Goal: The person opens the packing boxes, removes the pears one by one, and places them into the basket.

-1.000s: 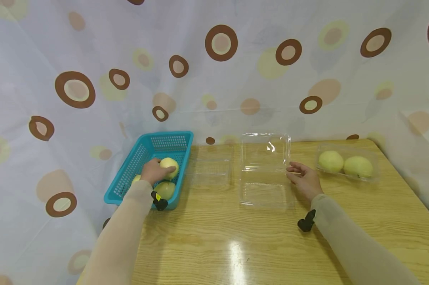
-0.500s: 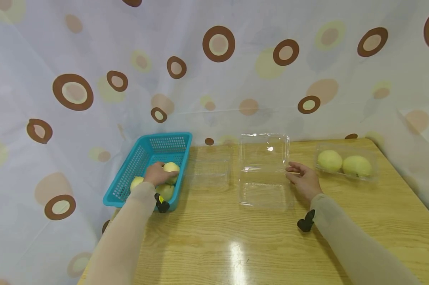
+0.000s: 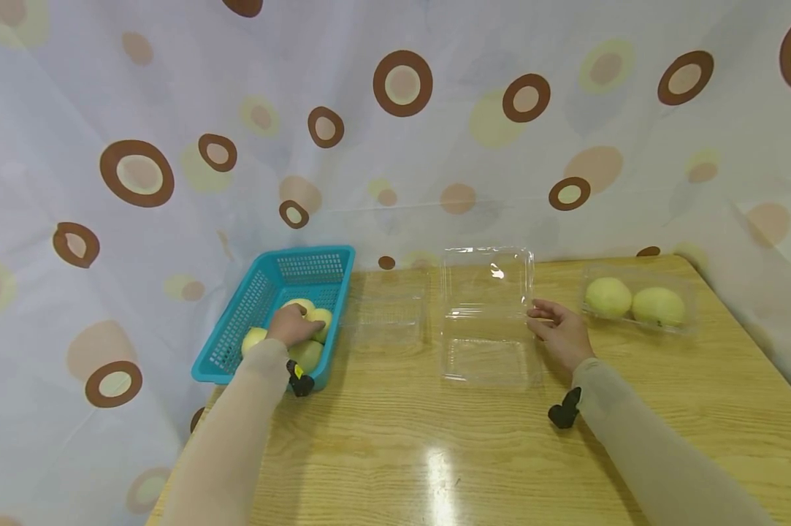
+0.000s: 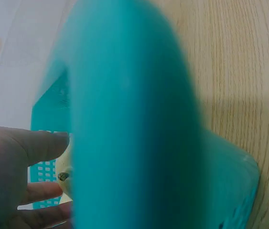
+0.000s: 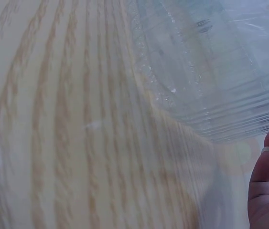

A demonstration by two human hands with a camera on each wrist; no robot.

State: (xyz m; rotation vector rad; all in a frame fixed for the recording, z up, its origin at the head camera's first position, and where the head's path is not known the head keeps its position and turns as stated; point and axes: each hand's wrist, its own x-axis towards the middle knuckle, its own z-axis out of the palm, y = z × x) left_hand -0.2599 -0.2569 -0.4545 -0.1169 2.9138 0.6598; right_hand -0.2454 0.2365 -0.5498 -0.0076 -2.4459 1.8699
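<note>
My left hand [image 3: 291, 326] reaches into a blue basket [image 3: 206, 365] among several pale yellow, pear-like fruits. Its thumb lies along one fruit [image 3: 324, 319], and its other fingers reach over a second fruit [image 3: 299, 302] just beyond. The left wrist view shows the thumb and spread fingers around a fruit [image 4: 64, 168] with a dark end; the basket rim [image 4: 134, 114] hides the rest. At mid-table, my right hand [image 3: 564, 338] has its fingertips at the right edge of an opened clear plastic box [image 3: 487, 358]. In the right wrist view its fingers [image 5: 263, 169] are loosely extended beside the box's ridged wall [image 5: 249, 119].
Another clear container [image 3: 388, 318] stands between the basket and the opened box. At the right, a clear box [image 3: 691, 321] holds two of the same fruits [image 3: 659, 307]. A spotted curtain [image 3: 461, 146] rises behind the wooden table [image 3: 369, 453].
My left hand has lowered within the basket and the fruit at its thumb has sunk beside the others. A further fruit now shows beyond the fingers. My right hand has stayed in place.
</note>
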